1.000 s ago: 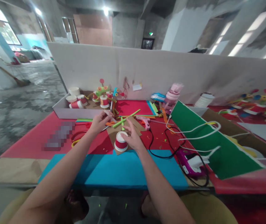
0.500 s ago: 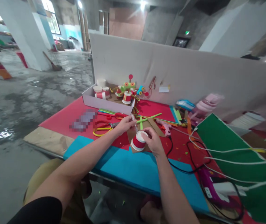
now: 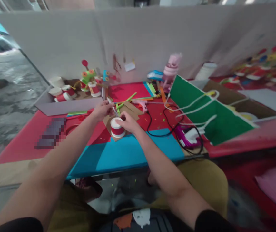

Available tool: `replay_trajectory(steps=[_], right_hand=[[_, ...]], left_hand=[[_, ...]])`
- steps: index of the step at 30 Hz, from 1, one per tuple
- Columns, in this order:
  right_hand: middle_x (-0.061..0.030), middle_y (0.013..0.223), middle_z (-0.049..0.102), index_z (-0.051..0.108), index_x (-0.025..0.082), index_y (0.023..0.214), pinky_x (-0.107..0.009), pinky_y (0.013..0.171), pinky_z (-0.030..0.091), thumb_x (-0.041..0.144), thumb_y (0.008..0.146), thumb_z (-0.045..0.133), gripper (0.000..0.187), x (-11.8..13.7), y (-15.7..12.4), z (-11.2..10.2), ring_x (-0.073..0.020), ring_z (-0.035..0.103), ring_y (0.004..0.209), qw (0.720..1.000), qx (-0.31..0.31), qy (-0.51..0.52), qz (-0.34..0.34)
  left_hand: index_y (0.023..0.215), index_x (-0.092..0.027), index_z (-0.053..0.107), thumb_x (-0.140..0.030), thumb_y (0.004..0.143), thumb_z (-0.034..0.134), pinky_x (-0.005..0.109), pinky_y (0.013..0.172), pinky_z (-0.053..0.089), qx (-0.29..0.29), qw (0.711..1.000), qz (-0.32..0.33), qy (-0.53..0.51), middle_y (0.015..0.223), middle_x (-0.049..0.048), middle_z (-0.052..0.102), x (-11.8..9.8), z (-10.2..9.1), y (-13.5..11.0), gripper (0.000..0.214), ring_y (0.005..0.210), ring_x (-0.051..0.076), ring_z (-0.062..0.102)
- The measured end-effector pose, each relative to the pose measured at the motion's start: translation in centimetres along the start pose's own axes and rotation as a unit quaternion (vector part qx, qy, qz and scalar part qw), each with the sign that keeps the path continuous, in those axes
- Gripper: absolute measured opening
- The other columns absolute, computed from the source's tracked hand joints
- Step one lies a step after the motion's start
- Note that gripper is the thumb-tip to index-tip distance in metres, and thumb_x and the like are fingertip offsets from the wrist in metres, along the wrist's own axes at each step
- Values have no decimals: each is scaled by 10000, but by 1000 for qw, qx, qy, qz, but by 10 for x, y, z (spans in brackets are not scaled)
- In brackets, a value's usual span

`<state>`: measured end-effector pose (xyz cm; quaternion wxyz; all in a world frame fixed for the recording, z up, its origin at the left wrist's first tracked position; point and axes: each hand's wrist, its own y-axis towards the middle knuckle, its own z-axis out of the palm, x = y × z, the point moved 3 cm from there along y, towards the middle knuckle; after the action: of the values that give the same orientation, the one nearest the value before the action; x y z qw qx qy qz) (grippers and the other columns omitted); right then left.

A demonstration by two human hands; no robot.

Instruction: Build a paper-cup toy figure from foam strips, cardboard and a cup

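My left hand point(image 3: 101, 110) is closed around a slim, pale, pen-like tool point(image 3: 115, 111), whose lower end points down toward a small upturned cup. That white paper cup point(image 3: 117, 131) with a red band stands bottom-up on a piece of brown cardboard point(image 3: 107, 124). The fingers of my right hand point(image 3: 128, 122) grip its top and right side. Just behind lie green paper strips point(image 3: 126, 101) and a pink glue gun point(image 3: 142, 104). Exactly what the pale tool is remains too small to make out.
A white box point(image 3: 72, 107) at back left holds cups and a green figure point(image 3: 89, 76). A blurred phone point(image 3: 51, 132) lies on the left. Blue sheeting point(image 3: 128, 151) covers the front edge. Right are a green board point(image 3: 205, 112), loose cables and a purple device point(image 3: 187, 137).
My view has turned right and tipped downward, bringing my lap and more figures at the right into sight. Both hands keep their holds on the pale tool and the cup.
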<state>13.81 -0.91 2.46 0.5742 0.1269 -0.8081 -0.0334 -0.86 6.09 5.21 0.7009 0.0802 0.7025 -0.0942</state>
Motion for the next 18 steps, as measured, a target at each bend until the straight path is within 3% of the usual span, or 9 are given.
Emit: replay_trajectory(steps=[6,18], right_hand=[[49,721,523,479,195,769,-233,674,376,391,733,606,237,-3,3,-1,-118,495,715,1000,8,-26,5],[25,765,571,515,206,771,-267,712,394,394,736,605,212,3,-1,-6,-150,525,766,997,-12,-76,0]], left_hand=[[709,-130,553,-174,745,685,201,428,430,81,994,-71,33,530,9,607,6,25,14,144,416,111,565],[764,-129,603,-119,769,651,205,551,501,156,982,-94,58,620,25,645,6,30,20,49,532,108,610]])
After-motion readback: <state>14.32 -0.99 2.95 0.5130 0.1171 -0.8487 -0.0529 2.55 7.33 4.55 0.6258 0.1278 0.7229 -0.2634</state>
